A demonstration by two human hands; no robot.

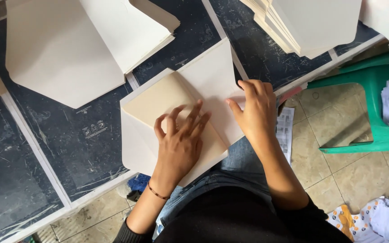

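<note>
Item: cream envelope blank [176, 112], lying tilted on the dark blue worktop [77, 135], its near corner overhanging the table edge above your lap.

Left hand [181, 139] — flat on the folded tan flap, fingers spread wide, pressing down, gripping nothing.

Right hand [255, 110] — on the blank's right side, fingers loosely curled, tips on the paper near its right edge, thumb pointing toward the left hand.

Open room: a bare strip of worktop to the left of the blank; little on the right, where the table ends.

Surface: scuffed dark sheets with pale printed marks, joined by white strips. Tiled floor [320, 162] below.

Around: a stack of unfolded blanks [68, 49] upper left, near the blank's top corner; a second stack [302, 22] upper right; a green plastic stool [379, 94] beside your right arm.
</note>
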